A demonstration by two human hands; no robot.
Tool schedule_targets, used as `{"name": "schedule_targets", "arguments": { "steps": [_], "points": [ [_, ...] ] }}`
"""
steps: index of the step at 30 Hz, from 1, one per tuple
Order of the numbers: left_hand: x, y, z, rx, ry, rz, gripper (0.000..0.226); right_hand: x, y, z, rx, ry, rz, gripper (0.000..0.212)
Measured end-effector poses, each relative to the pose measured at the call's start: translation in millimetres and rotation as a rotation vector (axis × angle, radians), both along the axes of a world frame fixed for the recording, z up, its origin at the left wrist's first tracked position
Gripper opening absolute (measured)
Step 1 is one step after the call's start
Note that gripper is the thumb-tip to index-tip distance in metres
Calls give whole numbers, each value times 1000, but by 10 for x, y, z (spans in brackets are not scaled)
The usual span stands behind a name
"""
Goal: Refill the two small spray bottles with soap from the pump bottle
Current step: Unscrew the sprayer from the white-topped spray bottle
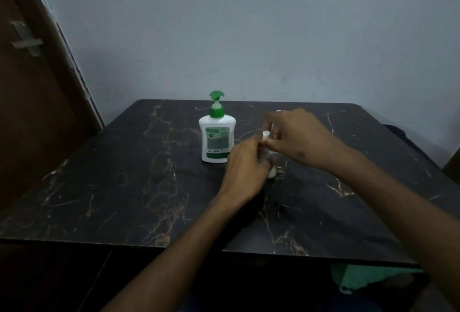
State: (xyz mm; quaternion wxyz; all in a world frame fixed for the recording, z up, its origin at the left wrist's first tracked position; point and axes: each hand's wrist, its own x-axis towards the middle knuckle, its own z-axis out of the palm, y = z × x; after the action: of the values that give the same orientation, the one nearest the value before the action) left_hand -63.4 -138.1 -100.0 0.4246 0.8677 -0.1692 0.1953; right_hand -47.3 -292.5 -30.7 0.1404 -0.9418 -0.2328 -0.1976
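Dim room, head-worn view down onto a black marble-patterned tabletop with gold veining (124, 174) set against a pale grey wall (249, 25).

Risk first: small clear plastic spray bottle with a white cap (265, 135), light and narrow, likely to tip or slip if the cap gives suddenly under twisting; any liquid inside could spill across the tabletop. Also close by, to the left and just behind: white plastic pump bottle with a green pump head and green label (216, 135), upright, easily knocked by a jerking left elbow or wrist.

Left hand (245, 164) wrapped around the body of the small spray bottle, fingers curled, holding it upright near the table's middle. Right hand (296, 135) reaching in from the right, fingertips pinching the white cap at the top, wrist raised, seemingly ready to unscrew. Second spray bottle not clearly visible, perhaps hidden behind the right hand. Brown wooden door (32, 87) at left.
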Motion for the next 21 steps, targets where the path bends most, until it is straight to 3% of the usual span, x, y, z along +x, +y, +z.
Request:
{"name": "schedule_targets", "arguments": {
  "steps": [6,12,14,16,19,21],
  "points": [
    [38,1,-33,-56,43,-62,11,-18,-41,-23,-42,35,-32,22],
    [51,16,14,-88,99,-127,17,-67,-99,157,-56,152,93,11],
    [56,31,17,-93,103,-144,16,-69,-122,217,-87,186,122,33],
    [62,50,15,-95,108,-155,16,-73,-167,258,-97,216,142,43],
    [53,75,2,-113,107,-144,20,-93,-226,257,1,276,187,36],
    [51,78,-13,-131,101,-135,20,-105,-224,206,95,248,184,19]
  ]
}}
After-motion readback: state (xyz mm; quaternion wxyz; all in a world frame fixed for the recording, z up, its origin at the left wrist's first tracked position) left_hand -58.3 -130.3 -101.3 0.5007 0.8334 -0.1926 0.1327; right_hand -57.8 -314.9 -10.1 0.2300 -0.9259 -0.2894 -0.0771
